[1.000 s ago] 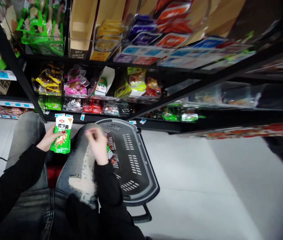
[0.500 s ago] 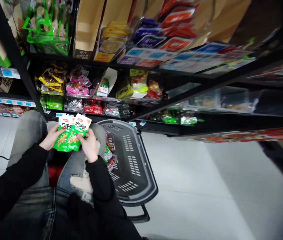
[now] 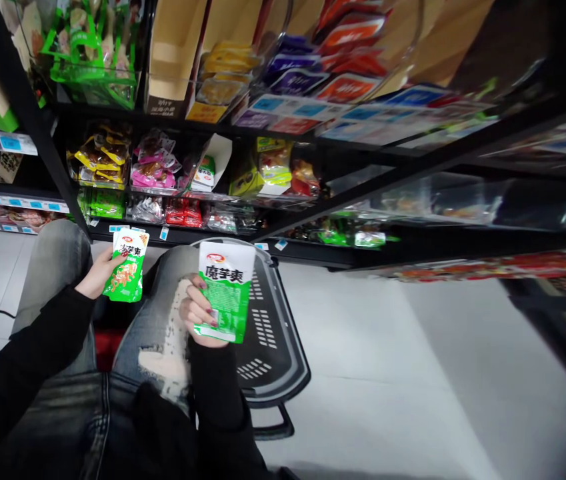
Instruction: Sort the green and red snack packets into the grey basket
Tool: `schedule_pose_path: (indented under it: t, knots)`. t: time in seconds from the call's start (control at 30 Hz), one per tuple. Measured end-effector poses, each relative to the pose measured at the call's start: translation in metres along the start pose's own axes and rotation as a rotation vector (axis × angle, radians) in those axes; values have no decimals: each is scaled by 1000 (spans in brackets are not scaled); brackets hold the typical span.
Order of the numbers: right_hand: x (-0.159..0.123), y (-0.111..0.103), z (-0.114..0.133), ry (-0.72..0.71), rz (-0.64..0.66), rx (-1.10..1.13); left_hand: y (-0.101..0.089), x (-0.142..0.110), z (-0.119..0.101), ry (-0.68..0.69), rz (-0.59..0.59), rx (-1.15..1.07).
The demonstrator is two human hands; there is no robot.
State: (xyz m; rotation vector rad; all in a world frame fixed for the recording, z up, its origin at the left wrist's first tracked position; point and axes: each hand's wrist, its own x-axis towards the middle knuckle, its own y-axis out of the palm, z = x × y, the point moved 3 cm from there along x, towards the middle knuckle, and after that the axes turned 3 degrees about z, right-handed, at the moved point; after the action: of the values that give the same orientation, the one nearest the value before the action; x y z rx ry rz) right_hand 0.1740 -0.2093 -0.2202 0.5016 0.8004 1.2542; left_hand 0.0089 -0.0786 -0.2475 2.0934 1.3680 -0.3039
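Between my knees, my left hand [image 3: 100, 272] is closed on the edge of green-and-white snack packets [image 3: 127, 267]; they seem to be stacked, and I cannot tell how many. My right hand [image 3: 203, 312] grips one green-and-white snack packet [image 3: 227, 293], raised over the near side of the dark shopping basket [image 3: 295, 333] beside my right leg. The back of this packet faces me, showing small print. My right arm and the packet hide much of the basket's inside.
Ahead stands a black shelf [image 3: 187, 120] with yellow, pink, red and green snack packs. A white box [image 3: 215, 160] there holds similar green-and-white packets. The basket's handle [image 3: 277, 427] sticks out toward me. Pale tiled floor [image 3: 373, 333] lies to the right.
My right hand has drawn one snack packet away from those in my left hand, moving it right over the basket and turning its back toward me. My left hand has stayed nearly still.
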Motion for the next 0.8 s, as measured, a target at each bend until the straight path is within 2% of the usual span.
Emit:
schedule_pose_path:
  t: [0.03,0.1,0.2,0.23,0.27,0.3,0.37,0.43,0.53,0.6,0.7,0.8]
  knots:
    - [-6,-4,10,-53,-67,-26,0,0,0,-6,0,-4]
    - [-25,-24,36,-229,-291,-176,-1,-1,-1,-15,-5,-16]
    - [-68,-74,71,-519,-823,-629,-1,-2,-2,-19,-14,-12]
    - [-81,-92,76,-483,-945,-840,-1,-2,-2,-22,-16,-4]
    - [-91,-111,76,-379,-1008,-1036,-1,-2,-2,-26,-17,3]
    - [-99,-128,72,-260,-1028,-1178,-1,-2,-2,-32,-17,9]
    - [-107,-158,57,-68,-992,-1319,0,-2,-1,-42,-21,18]
    - [-102,-176,38,7,-935,-1341,1,-2,1,-47,-21,28]
    - [-74,-188,16,-17,-892,-1313,2,-1,2,-39,-6,37]
    - [-49,-191,11,-65,-893,-1294,2,-1,2,-27,3,40]
    - [-18,-191,12,-152,-923,-1267,0,-2,2,-13,-7,56]
    - [-12,-178,17,-217,-919,-1240,0,-3,1,-4,6,60]
